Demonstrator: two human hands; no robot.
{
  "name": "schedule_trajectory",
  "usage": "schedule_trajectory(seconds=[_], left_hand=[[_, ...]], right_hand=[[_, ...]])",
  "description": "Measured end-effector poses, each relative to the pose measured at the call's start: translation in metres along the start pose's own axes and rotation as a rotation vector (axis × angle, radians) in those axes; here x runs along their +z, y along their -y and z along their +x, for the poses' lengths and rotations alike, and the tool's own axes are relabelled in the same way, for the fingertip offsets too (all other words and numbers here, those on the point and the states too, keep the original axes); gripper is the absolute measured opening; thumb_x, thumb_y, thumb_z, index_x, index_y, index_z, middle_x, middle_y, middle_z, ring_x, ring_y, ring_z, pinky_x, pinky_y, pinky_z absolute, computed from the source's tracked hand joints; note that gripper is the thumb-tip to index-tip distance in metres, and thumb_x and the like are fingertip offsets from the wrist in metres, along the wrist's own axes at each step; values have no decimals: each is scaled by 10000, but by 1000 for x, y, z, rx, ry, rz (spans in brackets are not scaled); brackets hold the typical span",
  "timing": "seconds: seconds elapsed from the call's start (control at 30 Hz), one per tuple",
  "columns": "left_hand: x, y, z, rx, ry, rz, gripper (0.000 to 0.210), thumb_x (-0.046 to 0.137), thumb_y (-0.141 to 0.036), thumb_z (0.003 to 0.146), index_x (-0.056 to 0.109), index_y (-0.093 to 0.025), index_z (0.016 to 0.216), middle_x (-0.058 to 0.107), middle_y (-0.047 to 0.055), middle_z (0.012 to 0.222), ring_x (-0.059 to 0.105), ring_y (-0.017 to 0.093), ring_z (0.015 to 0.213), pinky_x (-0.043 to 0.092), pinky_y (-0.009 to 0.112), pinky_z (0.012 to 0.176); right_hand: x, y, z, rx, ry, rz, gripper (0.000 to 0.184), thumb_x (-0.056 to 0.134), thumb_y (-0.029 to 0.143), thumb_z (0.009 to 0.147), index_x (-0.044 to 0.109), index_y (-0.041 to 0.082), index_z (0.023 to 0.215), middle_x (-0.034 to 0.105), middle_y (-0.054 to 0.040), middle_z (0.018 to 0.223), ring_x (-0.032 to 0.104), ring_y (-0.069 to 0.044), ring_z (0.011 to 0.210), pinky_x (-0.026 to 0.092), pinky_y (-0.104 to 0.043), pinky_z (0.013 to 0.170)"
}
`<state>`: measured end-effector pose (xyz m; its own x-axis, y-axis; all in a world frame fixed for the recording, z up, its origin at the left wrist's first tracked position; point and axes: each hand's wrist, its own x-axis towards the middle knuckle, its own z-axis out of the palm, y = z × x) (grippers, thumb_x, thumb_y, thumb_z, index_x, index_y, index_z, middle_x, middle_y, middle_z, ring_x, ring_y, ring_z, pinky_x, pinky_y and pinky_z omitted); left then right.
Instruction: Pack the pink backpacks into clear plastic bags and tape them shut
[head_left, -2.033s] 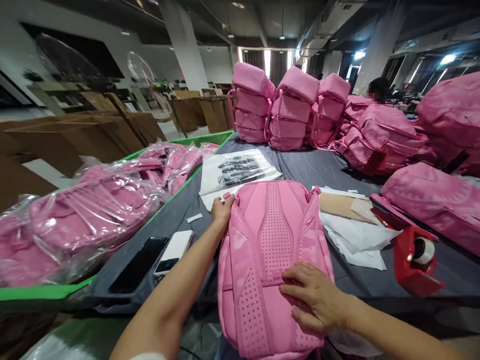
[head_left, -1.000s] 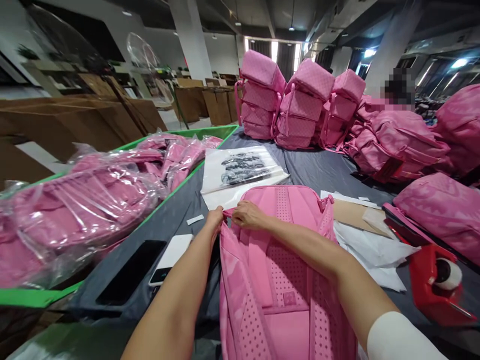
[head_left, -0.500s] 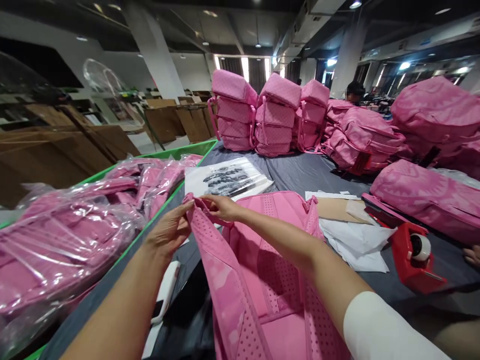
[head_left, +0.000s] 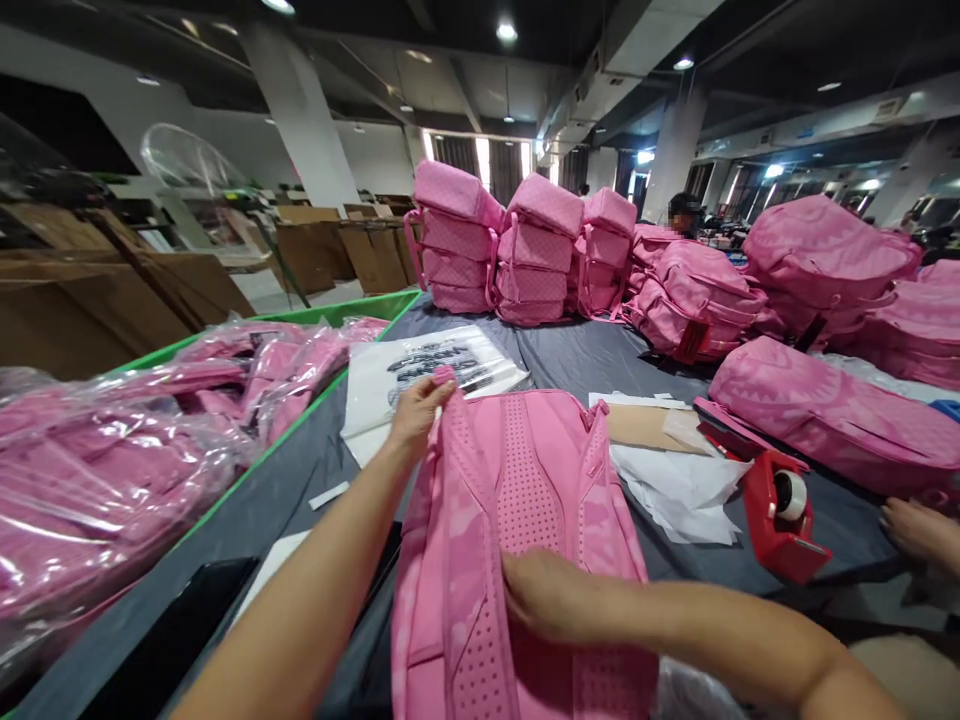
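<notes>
A pink backpack [head_left: 531, 480] lies in front of me on the dark cloth, its dotted back panel and shoulder straps facing up. At its upper left corner, my left hand [head_left: 421, 408] pinches the top end of the left shoulder strap [head_left: 469, 560]. Lower down, my right hand [head_left: 551, 595] is closed at the inner edge of that same strap, with its fingertips tucked out of sight behind it. The other shoulder strap [head_left: 596, 480] lies along the right side of the panel.
Plastic-wrapped pink bags [head_left: 112, 500] fill a green-edged bin [head_left: 300, 430] on the left. Stacked pink bags [head_left: 457, 240] stand at the back. A red tape dispenser [head_left: 784, 520], white paper [head_left: 682, 490] and another backpack [head_left: 825, 410] lie right. Another person's hand [head_left: 922, 530] is at far right.
My right hand has left the strap's top end and moved down to its middle. My left hand has moved right and slightly up with the strap top, and the strap now lies closer over the panel.
</notes>
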<state>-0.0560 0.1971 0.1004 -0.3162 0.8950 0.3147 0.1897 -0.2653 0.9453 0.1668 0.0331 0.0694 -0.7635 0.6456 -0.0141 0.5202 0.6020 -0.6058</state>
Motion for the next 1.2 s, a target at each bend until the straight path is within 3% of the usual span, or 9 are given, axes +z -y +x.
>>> schedule_trajectory(seconds=[0.13, 0.2, 0.3, 0.37, 0.5, 0.67, 0.83, 0.93, 1.2], left_hand=[[42, 32, -16, -8, -37, 223, 102, 676, -267, 763, 668, -183, 822, 697, 56, 857, 678, 274, 947, 550, 460, 933], [49, 39, -22, -2, -92, 305, 139, 670, -203, 761, 682, -182, 897, 691, 104, 1015, 639, 321, 1113, 487, 524, 1045], [52, 33, -23, 70, -116, 422, 382, 630, -140, 806, 647, -166, 1187, 588, 175, 1345, 494, 354, 1345, 353, 573, 1171], [62, 23, -21, 222, 61, 544, 458, 559, -105, 862, 588, -155, 1316, 526, 192, 1452, 431, 348, 1401, 288, 584, 1206], [108, 10, -24, 459, 536, 610, 314, 614, -155, 888, 687, -212, 1188, 694, 102, 1249, 587, 270, 1215, 429, 433, 1115], [152, 19, -34, 464, 628, 541, 230, 662, -237, 888, 740, -236, 1104, 757, 65, 1107, 634, 266, 1104, 464, 445, 1022], [150, 39, -40, 428, 564, 499, 299, 621, -231, 897, 766, -235, 1159, 735, 126, 1198, 552, 327, 1233, 404, 526, 1065], [149, 45, -38, 446, 521, 448, 399, 619, -255, 919, 704, -296, 1307, 640, 94, 1416, 487, 318, 1319, 386, 522, 1099], [139, 29, -53, 467, 493, 445, 186, 623, -264, 933, 727, -214, 1079, 715, 95, 1094, 601, 263, 1064, 467, 446, 1001]], right_hand=[[-17, -13, -63, -76, 143, 135, 280, 477, 327, 1023, 692, 183, 916, 733, -42, 823, 613, -136, 668, 422, -223, 629], [-50, -36, -69, -82, -19, 180, 342, 473, 405, 1028, 702, 189, 892, 736, -51, 835, 653, -154, 727, 471, -236, 685], [-106, -91, -49, 106, -484, 154, 410, 470, 541, 1000, 676, 197, 912, 714, -63, 797, 681, -189, 740, 520, -281, 707], [-135, -131, -22, 342, -692, 135, 387, 502, 563, 956, 639, 201, 941, 676, -39, 715, 653, -182, 620, 514, -282, 620], [-162, -173, 38, 696, -751, 81, 332, 603, 524, 858, 569, 200, 796, 564, 8, 531, 541, -172, 430, 422, -270, 483], [-159, -146, 65, 524, -895, -119, 226, 554, 423, 820, 495, 232, 717, 583, -6, 630, 599, -186, 630, 461, -273, 612], [-126, -101, 43, -10, -827, -325, 116, 564, 336, 833, 588, 225, 857, 625, 9, 635, 603, -153, 542, 502, -260, 594], [-109, -70, 28, -159, -847, -328, 24, 586, 250, 851, 570, 234, 842, 622, 30, 602, 591, -124, 481, 498, -227, 532], [-149, -31, -22, 25, -1148, -67, 152, 657, 350, 860, 599, 216, 816, 498, 43, 606, 421, -85, 458, 369, -198, 420]])
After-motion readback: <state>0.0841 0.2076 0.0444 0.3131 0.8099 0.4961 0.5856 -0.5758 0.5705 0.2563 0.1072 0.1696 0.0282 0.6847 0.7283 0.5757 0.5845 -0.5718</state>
